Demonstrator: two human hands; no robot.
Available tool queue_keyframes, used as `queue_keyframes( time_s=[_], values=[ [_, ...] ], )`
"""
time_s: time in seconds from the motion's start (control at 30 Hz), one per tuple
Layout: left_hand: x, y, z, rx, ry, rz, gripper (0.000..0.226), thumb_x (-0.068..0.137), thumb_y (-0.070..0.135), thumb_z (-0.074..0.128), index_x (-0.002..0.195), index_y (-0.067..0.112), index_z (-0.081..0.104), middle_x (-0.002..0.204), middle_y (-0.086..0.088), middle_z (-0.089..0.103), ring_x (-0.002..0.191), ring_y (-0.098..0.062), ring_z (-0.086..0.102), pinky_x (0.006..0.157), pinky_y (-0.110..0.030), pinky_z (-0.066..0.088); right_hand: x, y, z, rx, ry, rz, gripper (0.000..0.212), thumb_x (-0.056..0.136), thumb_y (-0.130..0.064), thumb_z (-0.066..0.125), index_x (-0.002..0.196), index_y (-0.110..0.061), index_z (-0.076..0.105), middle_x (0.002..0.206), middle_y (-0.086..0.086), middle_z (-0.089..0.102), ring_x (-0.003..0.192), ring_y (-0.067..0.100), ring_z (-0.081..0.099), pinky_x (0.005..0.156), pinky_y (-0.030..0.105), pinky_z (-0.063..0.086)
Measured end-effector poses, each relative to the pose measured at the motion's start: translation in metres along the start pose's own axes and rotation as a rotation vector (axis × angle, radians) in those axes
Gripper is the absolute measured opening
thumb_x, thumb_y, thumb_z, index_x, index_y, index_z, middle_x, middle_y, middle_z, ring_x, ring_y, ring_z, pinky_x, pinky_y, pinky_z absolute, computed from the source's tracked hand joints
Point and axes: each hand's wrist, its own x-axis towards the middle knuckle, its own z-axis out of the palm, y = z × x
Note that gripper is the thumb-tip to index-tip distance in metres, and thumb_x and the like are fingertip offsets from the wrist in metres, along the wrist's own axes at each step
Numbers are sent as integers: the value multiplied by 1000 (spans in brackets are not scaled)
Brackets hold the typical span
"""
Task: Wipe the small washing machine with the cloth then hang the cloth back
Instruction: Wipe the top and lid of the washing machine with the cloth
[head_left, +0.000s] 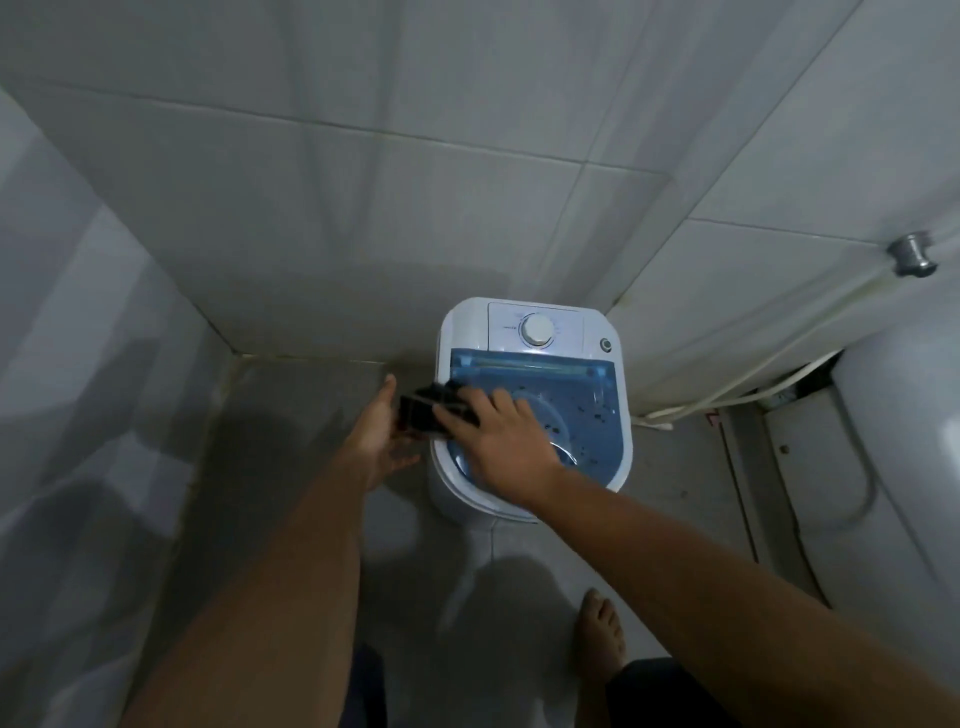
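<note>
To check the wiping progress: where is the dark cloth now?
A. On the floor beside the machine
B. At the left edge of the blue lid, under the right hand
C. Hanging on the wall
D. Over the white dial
B: the cloth lies at the left edge of the blue lid, pressed under the right hand.

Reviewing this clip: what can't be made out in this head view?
- Cloth: dark, motion-blurred, partly under the right hand; its grip and fabric are unclear.
- Dial markings on the washing machine: too small to read.
- Lid specks: dirt or print, cannot tell.
- Left hand: whether it touches the cloth is unclear.
- Cloth's hanging spot: not in view.
</note>
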Motion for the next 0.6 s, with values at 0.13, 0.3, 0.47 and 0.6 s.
queue_keyframes(
  time_s=[0.13,0.3,0.47,0.6],
  values=[
    [2,-4,8,245,113,180,31,95,26,60,110,1,71,105,-20,74,83,-29,68,80,-40,55,-38,23,-9,96,-18,-10,49,91,-31,60,139,-27,57,128,12,58,99,35,57,80,49,51],
    [0,-6,16,350,153,262,9,94,13,61,91,11,69,102,-20,73,87,-28,68,90,-48,55,-18,86,-40,219,223,475,47,97,-30,50,144,-28,52,120,10,59,101,34,55,83,46,51],
    [0,-6,16,370,178,281,17,95,13,60,79,18,67,93,-17,71,84,-27,65,80,-42,53,-9,93,-27,-10,-8,669,41,94,-41,48,134,-33,59,121,10,60,112,34,52,93,51,38],
    [1,-5,17,385,169,267,11,97,15,58,95,10,68,98,-17,72,87,-28,66,82,-43,55,-8,89,-10,66,69,646,43,96,-43,48,132,-24,61,129,12,56,117,35,50,95,53,42]
  ],
)
